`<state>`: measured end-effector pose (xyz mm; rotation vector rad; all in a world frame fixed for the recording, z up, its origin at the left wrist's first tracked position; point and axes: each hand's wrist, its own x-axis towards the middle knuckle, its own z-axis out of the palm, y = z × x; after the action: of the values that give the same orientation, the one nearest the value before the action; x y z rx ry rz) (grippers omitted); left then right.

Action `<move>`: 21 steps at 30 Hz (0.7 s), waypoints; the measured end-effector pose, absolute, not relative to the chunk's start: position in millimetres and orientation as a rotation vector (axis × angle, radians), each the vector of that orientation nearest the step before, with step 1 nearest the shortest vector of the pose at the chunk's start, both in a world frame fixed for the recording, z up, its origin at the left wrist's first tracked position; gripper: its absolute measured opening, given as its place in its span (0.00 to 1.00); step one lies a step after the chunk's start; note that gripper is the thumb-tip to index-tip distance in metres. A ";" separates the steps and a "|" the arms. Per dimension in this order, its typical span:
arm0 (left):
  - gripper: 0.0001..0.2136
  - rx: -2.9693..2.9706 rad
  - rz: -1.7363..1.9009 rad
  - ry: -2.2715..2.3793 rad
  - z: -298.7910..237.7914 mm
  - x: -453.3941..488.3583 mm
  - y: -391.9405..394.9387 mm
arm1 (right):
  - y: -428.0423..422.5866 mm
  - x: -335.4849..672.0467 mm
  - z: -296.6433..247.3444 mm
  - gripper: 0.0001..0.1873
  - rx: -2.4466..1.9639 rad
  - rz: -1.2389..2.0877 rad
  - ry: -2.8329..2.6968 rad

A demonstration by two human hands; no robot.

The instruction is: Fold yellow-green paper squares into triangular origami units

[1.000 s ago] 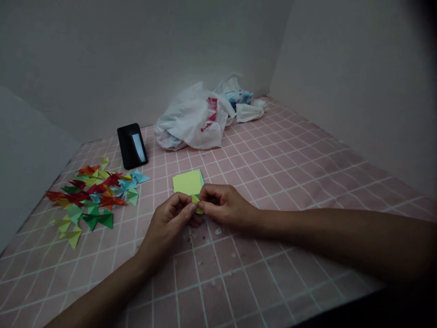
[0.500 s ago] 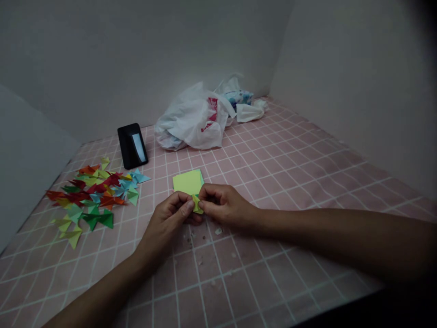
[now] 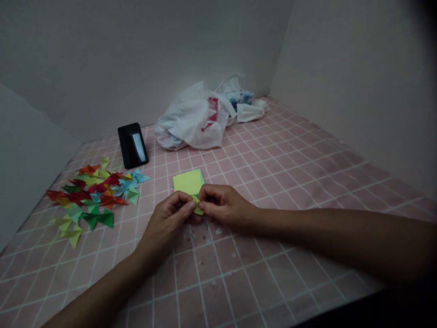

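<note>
On my left, a scatter of folded paper pieces (image 3: 99, 187) in red, orange, yellow, green and blue lies on the pink checked cloth (image 3: 293, 173), with a black device (image 3: 128, 146) just behind. My left hand (image 3: 173, 212) pinches one side of a small yellow paper (image 3: 199, 211), in front of a stack of square sheets (image 3: 187, 182). Beyond sits a white plastic bag (image 3: 191, 119). My right hand (image 3: 227, 207) grips the yellow paper's other side; my fingers hide much, so its exact fold is unclear. Farther right lies a blue-patterned packet (image 3: 241, 97).

Two hands (image 3: 171, 214) (image 3: 225, 206), one held paper (image 3: 198, 211), one paper stack (image 3: 187, 182)
</note>
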<state>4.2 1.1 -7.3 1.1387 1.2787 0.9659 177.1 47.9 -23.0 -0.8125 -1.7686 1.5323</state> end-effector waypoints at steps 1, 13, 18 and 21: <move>0.09 1.148 0.965 1.278 -7.5 4.1 1.2 | 48.1 177.2 -23.3 0.10 -0.810 1.530 -1.772; 0.09 1.284 0.955 1.396 -4.7 5.7 -1.7 | 48.3 178.0 -23.8 0.08 -0.797 1.482 -1.830; 0.09 1.333 0.943 1.414 -3.0 6.7 -1.8 | 49.2 177.8 -23.9 0.08 -0.785 1.471 -1.873; 0.09 1.353 0.948 1.423 -3.3 7.0 -1.9 | 49.0 177.3 -24.0 0.08 -0.788 1.472 -1.879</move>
<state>7.0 -1.9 -3.3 1.3533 1.4232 0.9477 177.3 49.0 -24.0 -0.7876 -1.8792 1.4719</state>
